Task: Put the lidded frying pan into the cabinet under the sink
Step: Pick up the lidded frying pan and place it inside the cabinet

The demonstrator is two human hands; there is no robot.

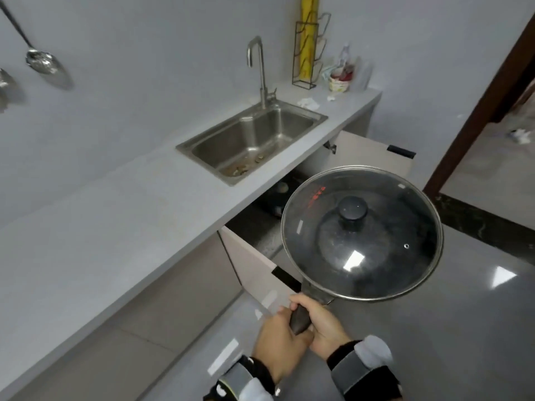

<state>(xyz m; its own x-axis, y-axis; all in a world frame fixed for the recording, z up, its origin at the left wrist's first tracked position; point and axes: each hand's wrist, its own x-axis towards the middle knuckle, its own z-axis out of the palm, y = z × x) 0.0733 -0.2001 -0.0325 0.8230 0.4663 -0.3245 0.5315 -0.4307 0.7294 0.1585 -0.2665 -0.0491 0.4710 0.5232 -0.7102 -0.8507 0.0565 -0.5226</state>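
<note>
Both hands, left hand (279, 340) and right hand (321, 325), clenched on handle (299, 318) of lidded frying pan (362, 233), before open cabinet (260, 224) under sink (249, 137); red lid writing (317, 195) unreadable.

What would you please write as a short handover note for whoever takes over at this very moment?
Hands: left hand and right hand are both closed on the pan handle.
Things: the frying pan, glass lid on, is held in the air in front of the under-sink cabinet. Both cabinet doors stand open.
Done: pan picked up, cabinet opened.
Left: lower the pan into the cabinet, release it, probably close the doors.
</note>
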